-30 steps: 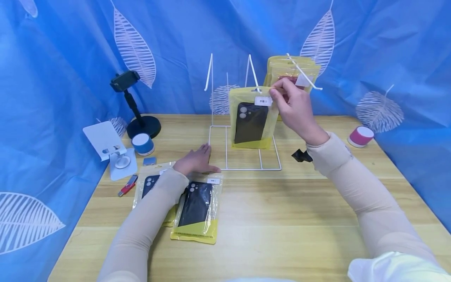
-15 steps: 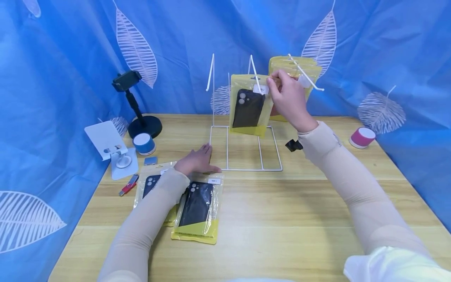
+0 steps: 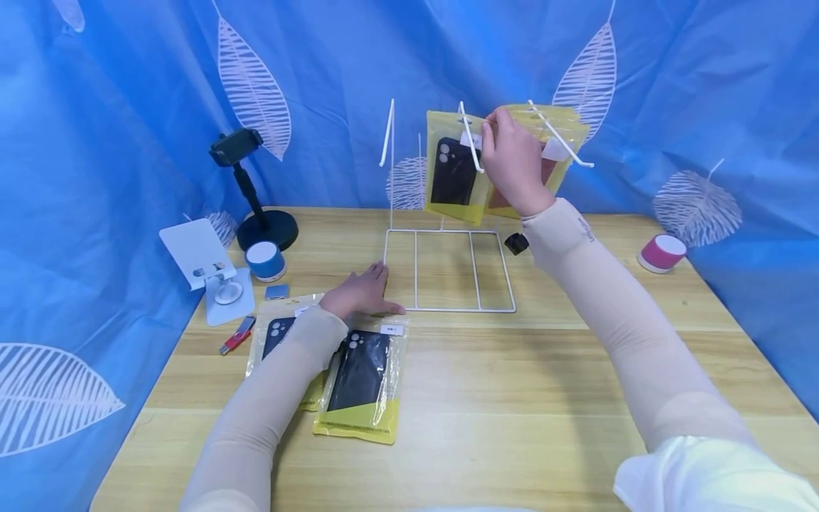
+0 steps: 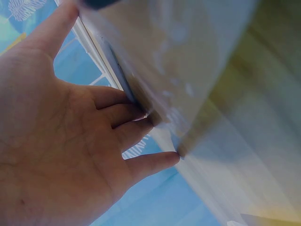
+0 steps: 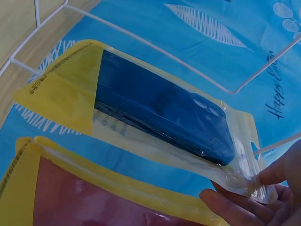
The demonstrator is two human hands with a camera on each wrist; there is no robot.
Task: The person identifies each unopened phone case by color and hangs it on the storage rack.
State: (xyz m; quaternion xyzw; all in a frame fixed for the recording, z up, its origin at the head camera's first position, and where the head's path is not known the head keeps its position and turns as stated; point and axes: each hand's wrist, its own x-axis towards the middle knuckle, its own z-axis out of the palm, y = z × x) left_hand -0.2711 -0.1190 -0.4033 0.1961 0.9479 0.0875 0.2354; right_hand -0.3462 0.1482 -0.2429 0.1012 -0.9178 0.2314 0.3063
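Right hand (image 3: 512, 167) pinches a bagged phone case (image 3: 453, 169) at the rack's middle hook (image 3: 470, 139), seemingly not yet released; two bagged cases (image 3: 360, 380) wait by the flat, spread-fingered left hand (image 3: 361, 295).

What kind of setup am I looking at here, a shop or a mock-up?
Probably a staged mock retail display, not a real shop: a blue leaf-print cloth backdrop surrounds a light wooden table, where a white wire display rack takes yellow-backed packets of phone cases, one held by the right hand.
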